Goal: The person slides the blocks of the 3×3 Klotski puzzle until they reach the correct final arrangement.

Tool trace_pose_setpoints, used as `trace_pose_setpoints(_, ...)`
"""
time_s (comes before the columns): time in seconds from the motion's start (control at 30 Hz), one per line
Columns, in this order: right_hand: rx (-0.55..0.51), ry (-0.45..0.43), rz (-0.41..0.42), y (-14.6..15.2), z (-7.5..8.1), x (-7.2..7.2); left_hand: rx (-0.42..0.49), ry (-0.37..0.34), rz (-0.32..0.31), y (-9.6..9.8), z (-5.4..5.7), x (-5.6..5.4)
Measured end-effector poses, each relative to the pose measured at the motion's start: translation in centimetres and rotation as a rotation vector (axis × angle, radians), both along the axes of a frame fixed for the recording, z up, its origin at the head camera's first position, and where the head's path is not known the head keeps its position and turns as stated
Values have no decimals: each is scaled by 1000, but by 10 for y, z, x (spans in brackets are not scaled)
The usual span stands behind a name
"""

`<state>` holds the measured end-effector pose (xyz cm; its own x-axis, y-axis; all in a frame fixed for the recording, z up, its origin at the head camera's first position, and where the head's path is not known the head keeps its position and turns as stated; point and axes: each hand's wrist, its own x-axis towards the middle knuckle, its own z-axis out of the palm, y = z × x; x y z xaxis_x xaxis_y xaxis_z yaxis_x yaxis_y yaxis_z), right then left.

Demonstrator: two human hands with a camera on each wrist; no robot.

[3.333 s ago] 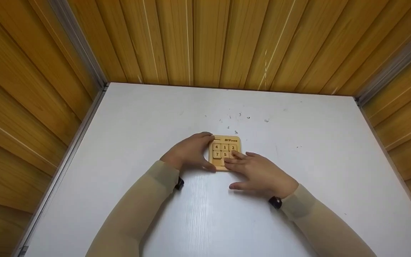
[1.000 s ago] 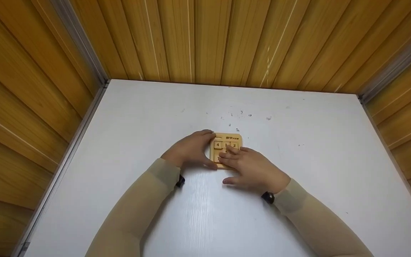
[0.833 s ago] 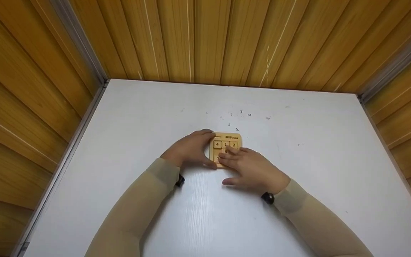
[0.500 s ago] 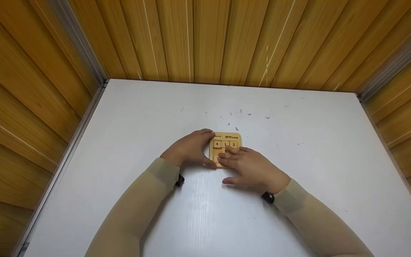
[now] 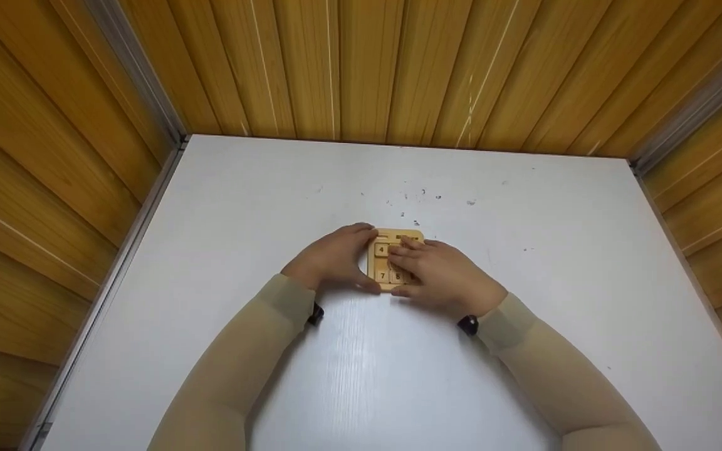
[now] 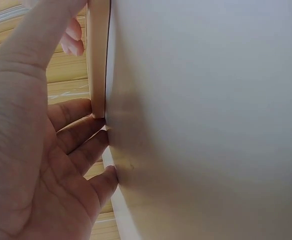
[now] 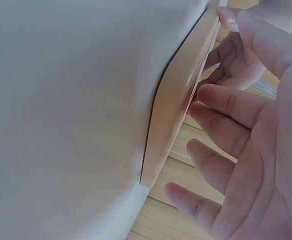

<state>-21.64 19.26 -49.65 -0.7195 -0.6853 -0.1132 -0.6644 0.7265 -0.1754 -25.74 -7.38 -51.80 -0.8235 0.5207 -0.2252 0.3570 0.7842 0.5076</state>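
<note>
A wooden number slide puzzle [image 5: 371, 269] lies flat on the white table. Its left side is held by my left hand [image 5: 336, 257], thumb at the near corner and fingers at the far corner. In the left wrist view those fingers meet the puzzle's edge [image 6: 98, 65]. Over the right part reaches my right hand [image 5: 452, 275], its fairly straight fingertips on or just above the upper tiles. Tile 4 [image 5: 381, 250] shows at top left; tile 7 [image 5: 383, 275] and tile 8 [image 5: 398, 275] show in the bottom row. A gap lies between 4 and 7. Fingers hide other tiles.
The white table [image 5: 242, 188] has small dark marks [image 5: 423, 192] beyond the puzzle. Wood-look panel walls [image 5: 367, 69] enclose its back and both sides. Each wrist wears a black device [image 5: 469, 324].
Tile 7 has gone from the middle row to the bottom row since the earliest frame. My right hand has since shifted away from me, uncovering 7 and 8. My left hand stays put.
</note>
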Motion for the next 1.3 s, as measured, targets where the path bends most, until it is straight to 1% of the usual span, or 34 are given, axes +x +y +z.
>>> trace_pose_setpoints(0.17, -3, -25, -13, -4, -1, -9, 6, -7, 1, 0, 0, 0)
trace_pose_setpoints(0.3, -6, -25, 1, -5, -1, -14, 8, -9, 5, 0, 0, 0)
trace_pose_setpoints(0.5, -11, 2, 38, -6, 0, -17, 26, -10, 3, 0, 3, 1)
trace_pose_setpoints(0.57, -6, 4, 37, -6, 0, -17, 27, -13, 5, 0, 3, 1)
trace_pose_setpoints(0.73, -6, -12, 13, -7, -1, -13, 26, -18, 12, 0, 2, 1)
trace_pose_setpoints(0.83, -9, -5, 6, -8, -2, -10, 26, -12, 10, 0, 2, 1)
trace_pose_setpoints(1.07, -2, 14, 24, -7, -2, -1, 22, -6, 18, 0, 1, 2)
trace_pose_setpoints(1.3, 5, 21, 35, -7, -3, 5, 21, -9, 25, 1, 1, 3)
